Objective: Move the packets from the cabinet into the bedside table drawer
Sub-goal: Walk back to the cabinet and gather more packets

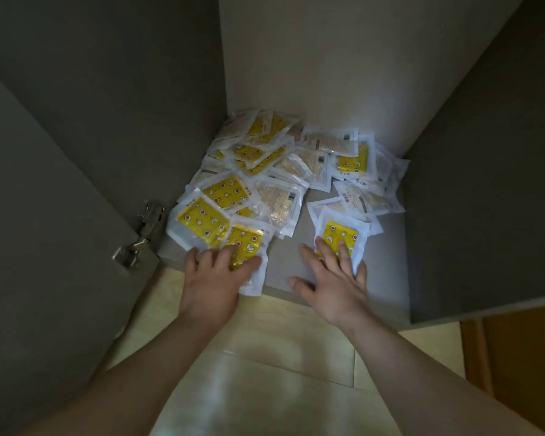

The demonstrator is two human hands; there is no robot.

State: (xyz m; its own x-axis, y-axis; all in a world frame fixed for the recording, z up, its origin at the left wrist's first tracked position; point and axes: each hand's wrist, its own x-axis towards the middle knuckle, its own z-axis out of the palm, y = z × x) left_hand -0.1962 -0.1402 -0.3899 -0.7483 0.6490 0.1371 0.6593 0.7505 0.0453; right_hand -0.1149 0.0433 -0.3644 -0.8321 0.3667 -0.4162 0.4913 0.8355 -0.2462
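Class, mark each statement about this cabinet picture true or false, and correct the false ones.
1. The left door stands open. True.
2. The right hand rests on a yellow packet. True.
3. The packets form one neat stack. False: they lie in a loose heap.
4. The left hand touches no packet. False: its fingers rest on another yellow packet at the shelf edge.
5. Every packet is yellow. False: beige packets lie among them.

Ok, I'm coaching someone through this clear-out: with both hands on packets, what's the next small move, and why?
Probably close each hand on its packet and lift. The left hand lies on the front-left packet, which overhangs the shelf edge. The right hand lies flat on the front-right packet. Neither packet looks gripped yet, and the pile behind waits in the cabinet.
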